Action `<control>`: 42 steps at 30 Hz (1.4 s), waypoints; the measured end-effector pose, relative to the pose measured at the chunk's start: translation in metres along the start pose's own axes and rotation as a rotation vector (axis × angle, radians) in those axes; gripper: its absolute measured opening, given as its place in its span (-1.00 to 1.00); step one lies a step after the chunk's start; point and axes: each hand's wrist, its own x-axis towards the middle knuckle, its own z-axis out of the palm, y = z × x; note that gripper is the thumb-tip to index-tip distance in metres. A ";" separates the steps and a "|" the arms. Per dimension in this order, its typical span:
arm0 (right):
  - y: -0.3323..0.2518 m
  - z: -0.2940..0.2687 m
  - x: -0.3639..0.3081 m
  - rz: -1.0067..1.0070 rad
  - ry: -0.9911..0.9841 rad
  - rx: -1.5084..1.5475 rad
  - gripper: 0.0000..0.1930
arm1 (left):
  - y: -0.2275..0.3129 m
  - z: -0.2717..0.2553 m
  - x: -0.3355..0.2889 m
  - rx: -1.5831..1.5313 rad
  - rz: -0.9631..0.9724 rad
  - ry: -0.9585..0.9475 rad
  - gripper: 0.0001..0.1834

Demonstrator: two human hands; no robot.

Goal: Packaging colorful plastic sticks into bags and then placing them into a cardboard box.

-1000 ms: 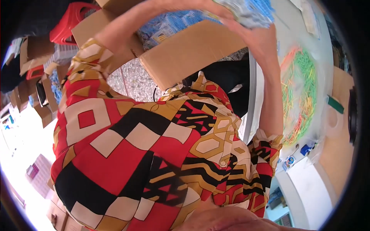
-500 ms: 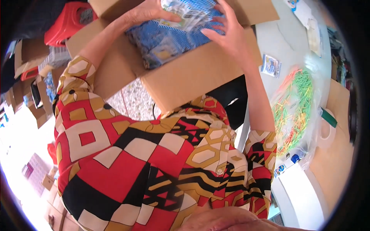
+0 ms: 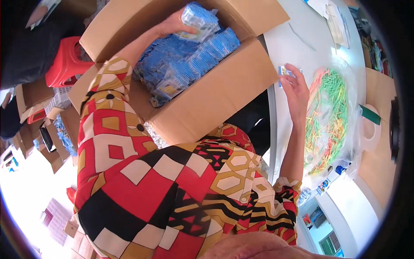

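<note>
At the top centre of the frame, I am closing my left hand (image 3: 174, 26) on a clear blue-printed plastic packet (image 3: 199, 19) above the open brown cardboard box (image 3: 215, 95); at right, my right hand (image 3: 296, 88) is pinching a small blue-and-white packet (image 3: 282, 70) over the white tabletop (image 3: 302, 39).

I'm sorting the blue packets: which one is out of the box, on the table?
The small packet at the right hand's fingertips, on the white table. The rest lie in the cardboard box, one bundle under the left hand.

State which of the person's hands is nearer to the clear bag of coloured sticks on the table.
Right. The right hand holds a small packet just beside the bag of coloured sticks, while the left hand is far off inside the cardboard box, on a blue packet.
</note>
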 end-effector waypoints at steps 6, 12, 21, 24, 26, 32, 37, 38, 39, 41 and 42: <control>0.008 -0.015 -0.018 0.074 0.010 0.017 -0.64 | -0.008 0.007 0.011 0.051 -0.140 -0.031 -0.18; 0.013 -0.011 -0.021 0.085 -0.027 0.030 -0.67 | -0.015 0.003 0.008 0.028 -0.191 -0.036 -0.17; -0.011 0.000 -0.003 0.022 -0.089 -0.016 -0.68 | -0.030 -0.010 0.013 -0.127 -0.236 -0.127 -0.28; -0.034 0.016 0.031 -0.180 -0.164 -0.112 -0.67 | -0.026 -0.020 0.003 -0.278 -0.289 -0.217 -0.35; -0.037 0.036 0.060 -0.319 -0.189 -0.121 -0.67 | -0.028 -0.022 -0.004 -0.416 -0.353 -0.224 -0.37; -0.034 0.095 0.141 -0.399 -0.362 -0.381 -0.44 | 0.003 -0.025 -0.001 -0.527 -0.332 -0.314 -0.28; -0.017 0.132 0.164 -0.529 -0.340 -0.487 -0.54 | 0.013 -0.026 -0.004 -0.552 -0.317 -0.372 -0.29; -0.023 0.137 0.164 -0.398 -0.432 -0.605 -0.59 | 0.013 -0.027 -0.007 -0.550 -0.325 -0.367 -0.29; -0.014 0.140 0.170 -0.389 -0.419 -0.607 -0.59 | 0.016 -0.026 -0.002 -0.516 -0.326 -0.363 -0.30; 0.000 0.151 0.178 -0.460 -0.387 -0.622 -0.75 | 0.017 -0.021 0.006 -0.479 -0.326 -0.365 -0.30; 0.004 0.156 0.177 -0.456 -0.381 -0.621 -0.75 | 0.012 -0.018 0.009 -0.415 -0.329 -0.310 -0.32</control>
